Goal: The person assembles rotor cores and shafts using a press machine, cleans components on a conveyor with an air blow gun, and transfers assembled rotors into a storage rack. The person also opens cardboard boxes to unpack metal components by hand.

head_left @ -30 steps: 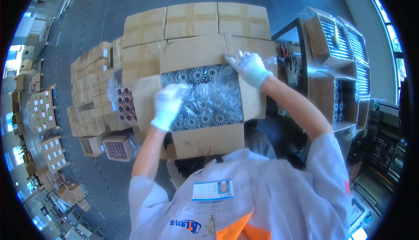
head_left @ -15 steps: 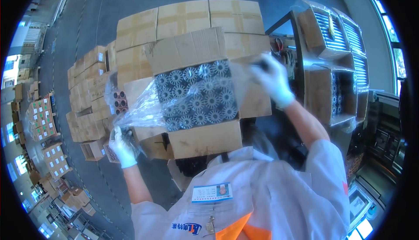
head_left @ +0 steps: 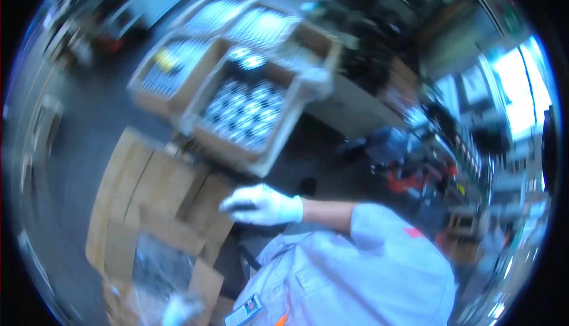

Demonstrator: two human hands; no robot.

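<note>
My right hand point(head_left: 261, 205), in a white glove with dark finger pads, is over the near right side of the cardboard boxes. Its fingers are loosely bent and apart, and I see nothing in them. My left hand point(head_left: 181, 309) is a white smear at the lower edge, beside the clear plastic film point(head_left: 145, 296) of the opened cardboard box point(head_left: 207, 281). Motion blur hides its fingers and whether it still grips the film. The toothed metal parts point(head_left: 163, 261) inside that box are only a dark blur.
Ahead stands a group of open cartons; the nearest carton point(head_left: 269, 151) holds shiny round metal parts point(head_left: 243, 112). A yellow item point(head_left: 168, 60) lies on rod-like parts in another. Closed cardboard boxes point(head_left: 139, 178) adjoin the opened one. Machinery point(head_left: 409, 160) is to the right.
My view has swung right, so the opened box is now at lower left and the open cartons are ahead. My left hand, earlier gripping the film, is now at the lower edge, blurred.
</note>
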